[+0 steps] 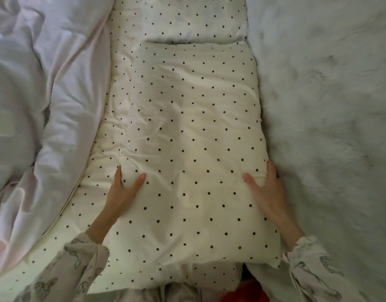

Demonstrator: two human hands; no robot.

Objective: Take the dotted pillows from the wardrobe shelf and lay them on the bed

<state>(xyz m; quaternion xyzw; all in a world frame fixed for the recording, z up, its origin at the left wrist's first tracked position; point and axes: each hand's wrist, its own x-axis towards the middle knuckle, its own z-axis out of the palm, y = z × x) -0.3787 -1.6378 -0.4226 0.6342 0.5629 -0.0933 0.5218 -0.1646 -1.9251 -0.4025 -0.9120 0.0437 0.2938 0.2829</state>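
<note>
A cream pillow with small dark dots (194, 138) lies lengthwise in the middle of the view on dotted bedding (105, 149). My left hand (122, 192) clasps its left edge, thumb on top and fingers tucked round the side. My right hand (265, 188) holds its right edge the same way. A second dotted pillow (187, 18) lies flat just beyond it, touching its far end.
A crumpled pale pink duvet (46, 105) is bunched along the left. A white fluffy fur throw (329, 105) covers the right side, pressed against the pillow. Something red (242, 293) shows at the bottom edge, below the pillow.
</note>
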